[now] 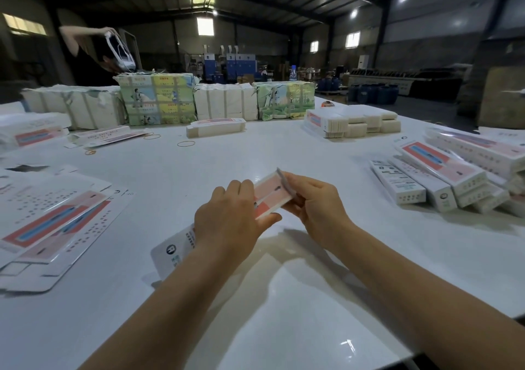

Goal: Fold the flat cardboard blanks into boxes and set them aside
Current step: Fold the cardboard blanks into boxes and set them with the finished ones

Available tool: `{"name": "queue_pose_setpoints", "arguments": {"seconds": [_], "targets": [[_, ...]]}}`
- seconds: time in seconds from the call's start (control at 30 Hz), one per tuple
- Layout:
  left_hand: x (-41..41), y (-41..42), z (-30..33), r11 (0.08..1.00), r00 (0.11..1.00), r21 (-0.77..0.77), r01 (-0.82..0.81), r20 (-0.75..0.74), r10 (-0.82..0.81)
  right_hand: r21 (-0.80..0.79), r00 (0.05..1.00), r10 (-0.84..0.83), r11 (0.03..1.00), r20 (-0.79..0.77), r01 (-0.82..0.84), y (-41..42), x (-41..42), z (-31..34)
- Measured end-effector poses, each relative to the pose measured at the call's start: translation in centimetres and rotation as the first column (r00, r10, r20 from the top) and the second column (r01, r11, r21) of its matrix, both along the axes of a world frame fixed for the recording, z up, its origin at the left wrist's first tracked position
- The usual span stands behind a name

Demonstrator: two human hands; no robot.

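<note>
I hold a long pink-and-white cardboard box [271, 194] above the middle of the white table [199, 165], its near end reaching under my left forearm. My left hand [230, 219] grips it around the middle, thumb underneath. My right hand [315, 202] pinches the grey end flap at its far end. A pile of flat printed blanks [54, 221] lies on the left of the table. Folded boxes [443, 182] are heaped on the right.
Bundled stacks of blanks [157, 101] line the table's far edge, with lower stacks [352, 120] at the far right and centre. Rubber bands [186, 143] lie loose on the table. A person [93, 54] stands at the far left, holding something white.
</note>
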State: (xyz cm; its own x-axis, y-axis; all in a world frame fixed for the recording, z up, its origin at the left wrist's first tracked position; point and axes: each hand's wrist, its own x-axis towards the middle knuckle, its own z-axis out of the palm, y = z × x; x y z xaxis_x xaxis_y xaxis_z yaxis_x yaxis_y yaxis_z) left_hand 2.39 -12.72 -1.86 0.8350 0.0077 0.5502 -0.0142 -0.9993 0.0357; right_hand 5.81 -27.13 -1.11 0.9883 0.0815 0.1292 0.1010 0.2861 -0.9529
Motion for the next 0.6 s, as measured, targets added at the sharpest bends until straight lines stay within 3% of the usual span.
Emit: {"name": "queue_pose_setpoints", "arguments": {"seconds": [0.07, 0.37, 0.6], "targets": [[-0.02, 0.00, -0.08, 0.999, 1.000, 0.032, 0.000, 0.018, -0.001, 0.044, 0.999, 0.019, 0.999, -0.036, -0.018, -0.15, 0.02, 0.25], [-0.17, 0.14, -0.33, 0.998, 0.995, 0.030, 0.059, 0.084, -0.061, -0.032, 0.997, -0.043, 0.998, 0.059, 0.045, -0.23, -0.42, 0.17], [-0.03, 0.18, -0.43, 0.997, 0.996, 0.060, 0.042, 0.073, -0.046, -0.314, 0.948, -0.127, 0.923, 0.292, 0.221, -0.02, -0.55, -0.24]]}}
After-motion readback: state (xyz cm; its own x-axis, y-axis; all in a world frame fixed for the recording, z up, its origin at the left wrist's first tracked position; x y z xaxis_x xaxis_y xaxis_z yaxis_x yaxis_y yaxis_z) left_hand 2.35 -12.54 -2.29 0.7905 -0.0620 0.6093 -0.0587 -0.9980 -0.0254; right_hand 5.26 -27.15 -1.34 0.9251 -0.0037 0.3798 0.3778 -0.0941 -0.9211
